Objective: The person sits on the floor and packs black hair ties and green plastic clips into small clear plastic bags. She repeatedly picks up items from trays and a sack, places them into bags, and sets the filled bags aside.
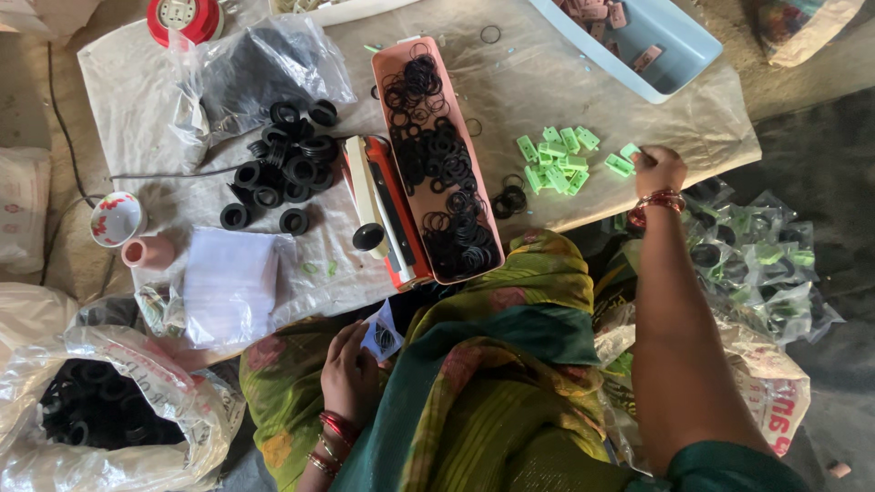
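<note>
Head view looks straight down at a person seated at a low work surface covered with a pale plastic sheet (583,82). The right hand (658,169) reaches out to the sheet's right side, fingers curled together over a small light-green plastic clip (629,152) at the right edge of a loose pile of light-green plastic clips (556,159); whether it actually pinches the clip cannot be told. Bare sheet lies open beyond the pile, up to the pale blue plastic tray (679,46). The left hand (350,372) rests in the lap, fingers closed on a small clear plastic packet (383,335) with dark rings inside. Between the hands, a long salmon-pink tray of thin black rubber rings (437,164) runs from the far side to the near edge. Left of it lies a heap of thick black rubber grommets (283,164). Filled clear bags (756,264) crowd the floor past the right arm.
</note>
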